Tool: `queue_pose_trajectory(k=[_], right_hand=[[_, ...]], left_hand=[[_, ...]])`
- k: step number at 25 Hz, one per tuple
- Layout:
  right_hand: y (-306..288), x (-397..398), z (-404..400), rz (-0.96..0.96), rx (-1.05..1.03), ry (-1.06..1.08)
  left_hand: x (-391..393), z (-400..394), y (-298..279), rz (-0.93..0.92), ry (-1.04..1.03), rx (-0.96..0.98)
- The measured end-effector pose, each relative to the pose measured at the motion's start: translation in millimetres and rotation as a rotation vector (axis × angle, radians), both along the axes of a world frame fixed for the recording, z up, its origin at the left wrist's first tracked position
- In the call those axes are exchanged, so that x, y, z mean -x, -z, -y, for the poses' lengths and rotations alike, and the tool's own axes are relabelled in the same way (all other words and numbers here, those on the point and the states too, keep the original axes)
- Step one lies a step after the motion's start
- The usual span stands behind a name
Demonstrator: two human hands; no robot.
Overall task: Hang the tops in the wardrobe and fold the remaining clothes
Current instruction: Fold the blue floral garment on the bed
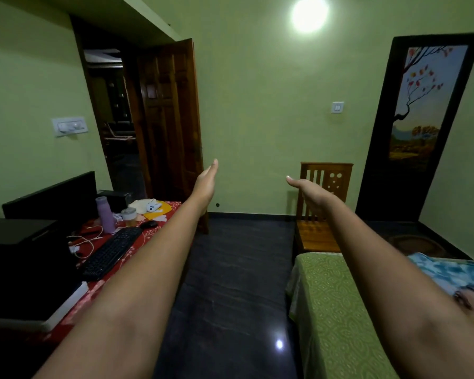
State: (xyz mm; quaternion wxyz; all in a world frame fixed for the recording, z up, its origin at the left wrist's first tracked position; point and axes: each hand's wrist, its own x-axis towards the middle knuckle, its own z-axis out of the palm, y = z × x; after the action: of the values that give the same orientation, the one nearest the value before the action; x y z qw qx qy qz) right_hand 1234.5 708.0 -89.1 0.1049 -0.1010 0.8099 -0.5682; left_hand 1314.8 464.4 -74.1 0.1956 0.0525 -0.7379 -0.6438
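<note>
1. Bare fingers (213, 166) of left hand (205, 184) straight and together, palm turned inward, nothing held; arm stretched forward over floor.
2. Right hand (308, 190) same: fingers straight, thumb pointing left, nothing gripped, hovering in front of wooden chair (319, 214).
3. Both hands well apart from each other, raised at about same height, touching nothing.
4. Blue tie-dye garment (454, 274) lying on bed (329, 310) at right edge, partly hidden by right forearm; more patterned cloth just beside it, too cut off to tell what.
5. Bed covered with green patterned sheet; chair against wall just past foot of bed.
6. Bench (137, 250) at left under red floral cloth: black keyboard (111, 253), mouse (148, 224), purple bottle (104, 214), small lidded jar (129, 216), white cable (82, 242), white soft toy (153, 207) on yellow cloth, dark monitor (52, 201) at back.
7. Brown wooden door (170, 119) standing open behind bench, dark room beyond.
8. Tall dark-framed tree painting (419, 105) on right wall; wall switch (337, 107) between door and painting; lit lamp (309, 13) overhead.
9. Dark glossy floor (236, 269) between bench and bed.
</note>
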Motion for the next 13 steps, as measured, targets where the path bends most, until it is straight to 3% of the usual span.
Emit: queue_pose_trajectory(k=[6,13], right_hand=[[33.2,164.3,25.7,0.022,0.01,0.034],[-29.0,376.4,53.0,-0.085,0.167,0.04]], left_hand=[[168.4,31.1,38.6,0.05,0.002,-0.03],[381.9,54.2,-21.1,-0.091,0.01,-0.045]])
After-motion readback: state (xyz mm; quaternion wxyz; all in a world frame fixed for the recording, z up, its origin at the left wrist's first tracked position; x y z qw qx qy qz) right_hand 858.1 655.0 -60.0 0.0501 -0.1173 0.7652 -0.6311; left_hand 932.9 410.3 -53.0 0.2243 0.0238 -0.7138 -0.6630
